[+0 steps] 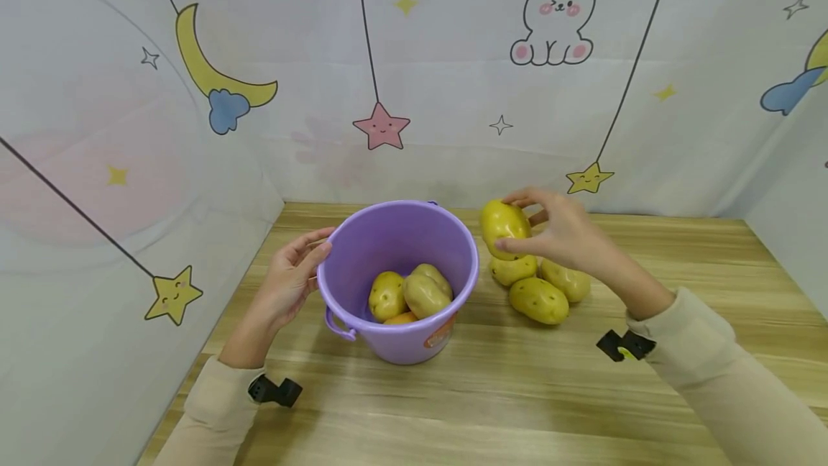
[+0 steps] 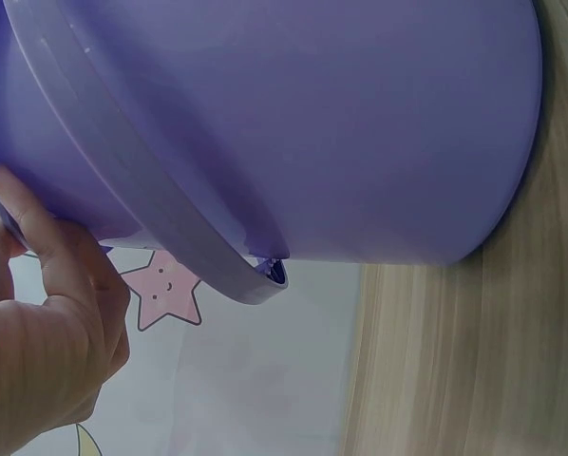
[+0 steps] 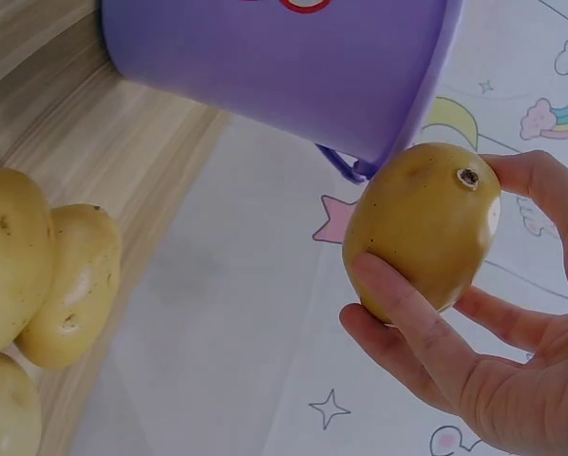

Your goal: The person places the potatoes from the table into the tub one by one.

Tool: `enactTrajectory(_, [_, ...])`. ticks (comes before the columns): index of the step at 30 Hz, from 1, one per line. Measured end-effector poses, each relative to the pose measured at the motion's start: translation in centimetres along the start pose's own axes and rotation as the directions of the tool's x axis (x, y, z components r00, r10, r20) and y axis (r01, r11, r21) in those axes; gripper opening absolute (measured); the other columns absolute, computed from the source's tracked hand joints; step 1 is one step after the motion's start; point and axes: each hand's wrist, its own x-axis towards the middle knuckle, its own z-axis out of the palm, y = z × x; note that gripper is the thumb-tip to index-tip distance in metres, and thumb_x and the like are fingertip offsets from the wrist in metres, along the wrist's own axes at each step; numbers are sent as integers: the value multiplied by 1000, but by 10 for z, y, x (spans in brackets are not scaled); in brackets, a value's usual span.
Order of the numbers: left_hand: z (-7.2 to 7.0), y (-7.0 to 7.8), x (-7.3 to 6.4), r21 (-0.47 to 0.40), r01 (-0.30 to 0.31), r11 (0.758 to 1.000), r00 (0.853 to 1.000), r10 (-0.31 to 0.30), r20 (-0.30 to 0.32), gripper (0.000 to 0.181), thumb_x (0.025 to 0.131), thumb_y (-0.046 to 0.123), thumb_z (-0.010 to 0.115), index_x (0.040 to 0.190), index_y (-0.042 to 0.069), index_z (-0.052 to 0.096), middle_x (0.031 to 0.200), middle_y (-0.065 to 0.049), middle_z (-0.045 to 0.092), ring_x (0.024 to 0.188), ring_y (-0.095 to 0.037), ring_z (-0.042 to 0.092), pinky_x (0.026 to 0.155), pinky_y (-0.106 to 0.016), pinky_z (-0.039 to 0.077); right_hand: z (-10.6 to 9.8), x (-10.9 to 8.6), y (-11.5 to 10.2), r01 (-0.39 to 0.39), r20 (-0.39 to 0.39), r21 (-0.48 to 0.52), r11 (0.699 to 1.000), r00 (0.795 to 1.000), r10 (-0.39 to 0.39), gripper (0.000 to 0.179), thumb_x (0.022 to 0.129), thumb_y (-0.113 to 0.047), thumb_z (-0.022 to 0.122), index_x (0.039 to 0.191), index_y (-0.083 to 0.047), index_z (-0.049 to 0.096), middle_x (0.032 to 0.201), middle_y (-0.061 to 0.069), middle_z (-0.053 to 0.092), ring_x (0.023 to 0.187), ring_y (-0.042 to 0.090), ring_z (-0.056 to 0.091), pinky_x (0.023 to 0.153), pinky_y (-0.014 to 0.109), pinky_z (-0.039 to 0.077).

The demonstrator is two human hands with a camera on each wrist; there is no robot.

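A purple bucket [image 1: 401, 340] stands upright on the table. My left hand [image 1: 290, 279] holds its rim at the left side, thumb over the edge; in the left wrist view the hand [image 2: 51, 304] is up at the rim beside the bucket wall. Inside the bucket lie a yellow potato [image 1: 387, 296], paler potatoes [image 1: 428, 293] and an orange item [image 1: 402, 318], mostly covered. To the right of the bucket, my right hand [image 1: 561, 233] grips a glossy yellow potato [image 1: 504, 227] between thumb and fingers, raised above the others. A dark spot marks that potato [image 3: 422, 233] in the right wrist view.
Below my right hand, several potatoes [image 1: 539, 300] lie grouped on the wooden table [image 1: 517, 394]. The bucket's handle [image 1: 339, 326] hangs down at its side. A white cloth [image 1: 440, 70] with cartoon prints rises behind the table's back edge, with cloth along both sides.
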Motion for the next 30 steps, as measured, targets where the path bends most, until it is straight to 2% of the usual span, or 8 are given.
enactTrajectory(14, [0,-1,-1,-2,-7,1000,1000,7,7,39,104,17,56,140,1,50,111,-7,60,90,-14,67,75,-24,60,2,10,-19,65,3,5,998,998,-65,63,78,-38,87,130,-13,62,129,8,63,106,36,65,85,51,57])
enactTrajectory(22, [0,0,-1,8,-7,1000,1000,7,9,41,104,17,56,141,-1,48,114,-8,59,92,-16,67,76,-25,60,5,16,-26,70,27,-4,998,997,-70,65,77,-42,87,130,-16,61,130,9,60,107,32,64,84,47,57])
enactTrajectory(30, [-1,-1,-1,2,-11,1000,1000,11,15,41,105,17,55,141,-1,47,113,-9,59,90,-16,67,75,-24,60,11,22,-35,84,33,12,996,996,-84,62,75,-40,87,128,-17,63,128,8,61,104,31,65,80,43,58])
